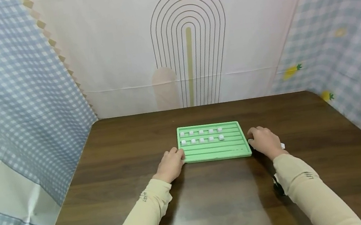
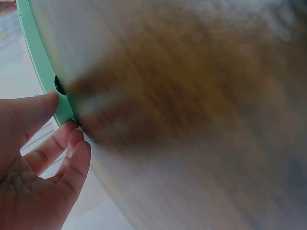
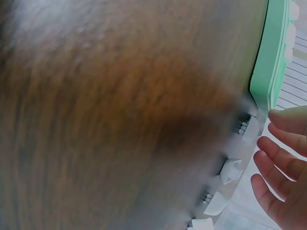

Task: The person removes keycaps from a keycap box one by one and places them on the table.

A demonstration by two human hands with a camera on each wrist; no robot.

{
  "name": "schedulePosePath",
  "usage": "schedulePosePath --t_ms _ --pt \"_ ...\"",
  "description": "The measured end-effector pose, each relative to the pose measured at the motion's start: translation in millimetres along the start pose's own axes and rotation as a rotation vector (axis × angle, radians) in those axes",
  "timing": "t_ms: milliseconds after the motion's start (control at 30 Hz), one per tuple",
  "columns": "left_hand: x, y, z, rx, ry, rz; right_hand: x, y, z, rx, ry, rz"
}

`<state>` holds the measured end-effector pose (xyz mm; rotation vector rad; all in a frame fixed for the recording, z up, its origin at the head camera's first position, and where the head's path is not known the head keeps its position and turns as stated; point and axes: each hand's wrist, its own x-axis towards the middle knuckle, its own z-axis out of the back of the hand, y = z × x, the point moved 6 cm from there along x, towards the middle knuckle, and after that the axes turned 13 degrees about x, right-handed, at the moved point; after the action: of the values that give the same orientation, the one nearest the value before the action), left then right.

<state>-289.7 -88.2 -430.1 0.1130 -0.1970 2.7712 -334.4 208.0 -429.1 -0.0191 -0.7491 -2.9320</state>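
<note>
A light green ridged tray (image 1: 214, 154) lies on the brown table, with two rows of small white blocks (image 1: 201, 132) across its back half. At its near left corner is my left hand (image 1: 171, 165). The left wrist view shows the thumb and fingers of that hand (image 2: 38, 153) pinching the tray's green corner (image 2: 45, 72). My right hand (image 1: 264, 142) is beside the tray's right edge. In the right wrist view its fingers (image 3: 283, 160) are loosely bent, with the thumb tip right at the tray corner (image 3: 263, 91); nothing shows in its grasp.
Several loose white plastic pieces (image 3: 231, 170) lie on the table beside the right hand; in the head view one white piece (image 1: 282, 145) shows past the right wrist. The wooden table (image 1: 129, 143) meets a patterned cloth (image 1: 123, 58) at the back, with checked cloths on both sides.
</note>
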Motion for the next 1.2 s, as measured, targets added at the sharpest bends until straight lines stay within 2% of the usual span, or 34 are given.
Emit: schedulePosePath --t_ms 300,733,867,1200 --pt "1.4 1.2 -0.4 -0.016 0.015 0.012 8 25 -4 0.021 -0.075 0.064" --pt "1.3 6.2 2.6 -0.005 -0.010 0.008 30 78 -36 0.013 0.004 0.105" --pt "1.1 5.6 4.2 -0.002 -0.023 0.001 32 83 -40 -0.041 -0.003 0.109" --pt "2.6 0.6 -0.5 -0.027 -0.002 0.005 32 82 -43 -0.119 -0.026 0.144"
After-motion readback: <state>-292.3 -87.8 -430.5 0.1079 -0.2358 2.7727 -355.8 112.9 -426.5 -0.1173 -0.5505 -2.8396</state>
